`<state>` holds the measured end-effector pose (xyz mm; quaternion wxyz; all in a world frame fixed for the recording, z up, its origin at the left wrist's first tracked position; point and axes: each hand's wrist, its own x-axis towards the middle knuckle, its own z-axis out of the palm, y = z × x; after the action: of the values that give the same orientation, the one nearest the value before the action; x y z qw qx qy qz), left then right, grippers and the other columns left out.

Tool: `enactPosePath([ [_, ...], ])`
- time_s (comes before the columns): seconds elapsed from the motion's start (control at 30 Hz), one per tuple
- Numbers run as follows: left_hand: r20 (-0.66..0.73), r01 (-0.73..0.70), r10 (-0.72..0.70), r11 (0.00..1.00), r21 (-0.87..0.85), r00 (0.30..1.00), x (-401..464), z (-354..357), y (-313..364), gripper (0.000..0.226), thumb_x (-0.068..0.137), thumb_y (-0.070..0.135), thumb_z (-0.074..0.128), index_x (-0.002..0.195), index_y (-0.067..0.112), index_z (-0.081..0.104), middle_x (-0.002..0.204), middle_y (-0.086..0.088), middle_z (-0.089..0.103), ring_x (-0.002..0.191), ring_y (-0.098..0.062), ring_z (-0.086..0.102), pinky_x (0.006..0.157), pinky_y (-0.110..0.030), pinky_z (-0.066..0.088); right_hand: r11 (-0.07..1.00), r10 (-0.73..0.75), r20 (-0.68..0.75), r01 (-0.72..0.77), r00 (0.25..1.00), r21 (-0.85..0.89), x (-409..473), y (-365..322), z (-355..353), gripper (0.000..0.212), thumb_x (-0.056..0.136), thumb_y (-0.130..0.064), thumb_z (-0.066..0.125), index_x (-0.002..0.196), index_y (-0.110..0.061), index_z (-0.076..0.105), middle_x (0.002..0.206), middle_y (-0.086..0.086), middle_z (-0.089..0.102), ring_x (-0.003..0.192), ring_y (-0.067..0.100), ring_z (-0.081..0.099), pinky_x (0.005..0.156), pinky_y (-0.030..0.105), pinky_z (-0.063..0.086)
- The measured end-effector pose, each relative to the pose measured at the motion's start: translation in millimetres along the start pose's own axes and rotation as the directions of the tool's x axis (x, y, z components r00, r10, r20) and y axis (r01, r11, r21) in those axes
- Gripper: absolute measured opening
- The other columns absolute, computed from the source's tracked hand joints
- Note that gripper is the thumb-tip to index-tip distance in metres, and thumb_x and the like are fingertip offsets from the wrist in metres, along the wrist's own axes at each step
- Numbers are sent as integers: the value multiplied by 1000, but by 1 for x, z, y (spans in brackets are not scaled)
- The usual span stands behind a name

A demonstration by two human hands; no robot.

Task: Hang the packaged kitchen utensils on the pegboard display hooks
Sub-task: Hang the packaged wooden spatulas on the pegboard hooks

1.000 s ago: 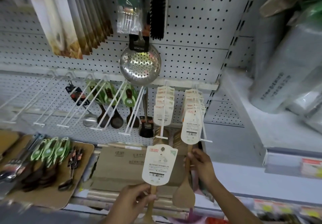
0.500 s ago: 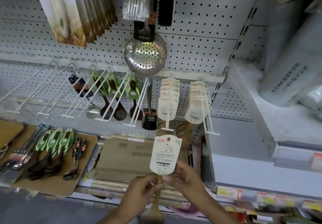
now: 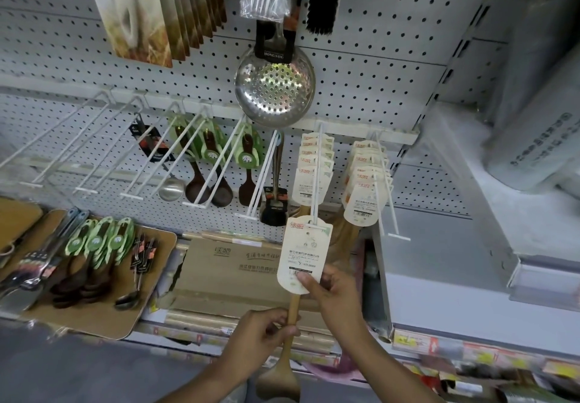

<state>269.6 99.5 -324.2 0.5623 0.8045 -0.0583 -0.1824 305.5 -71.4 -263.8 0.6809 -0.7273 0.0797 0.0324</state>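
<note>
- The left hand point(image 3: 266, 329) gripped the wooden spoon point(image 3: 284, 362) by its handle.
- The right hand point(image 3: 332, 292) pinched the spoon's card point(image 3: 303, 253), whose top met a hook point(image 3: 315, 183).

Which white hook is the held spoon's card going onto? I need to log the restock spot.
The hook already carrying cream cards, just right of the black brush; the held card meets its tip. The right-hand neighbour hook stands apart.

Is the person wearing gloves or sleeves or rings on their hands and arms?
No gloves: the left hand and the right hand are both bare. No sleeves show either; both forearms are uncovered right down to the bottom edge of the picture. I can't see any ring, watch or bracelet. The fingernails look short and plain.
</note>
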Motion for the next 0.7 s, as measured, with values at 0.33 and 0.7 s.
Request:
enactPosePath([
  [0.33, 2, 28, -28, 1000, -4, 1000, 8, -2, -6, 14, 84, 39, 71, 98, 39, 75, 89, 9, 77, 79, -18, 74, 78, -35, 61, 999, 0, 25, -1, 1000, 44, 10, 4, 0, 24, 88, -5, 69, 111, -9, 72, 104, -3, 76, 96, 16, 73, 74, 28, 60],
  [0.7, -66, 41, -35, 995, 94, 997, 62, -10, 5, 14, 85, 32, 71, 90, 18, 74, 80, 8, 73, 74, -7, 69, 75, -37, 60, 998, -48, 1, 48, 999, -30, 67, -7, -2, 22, 88, -8, 70, 104, -24, 72, 102, -2, 76, 93, 15, 73, 74, 38, 61],
])
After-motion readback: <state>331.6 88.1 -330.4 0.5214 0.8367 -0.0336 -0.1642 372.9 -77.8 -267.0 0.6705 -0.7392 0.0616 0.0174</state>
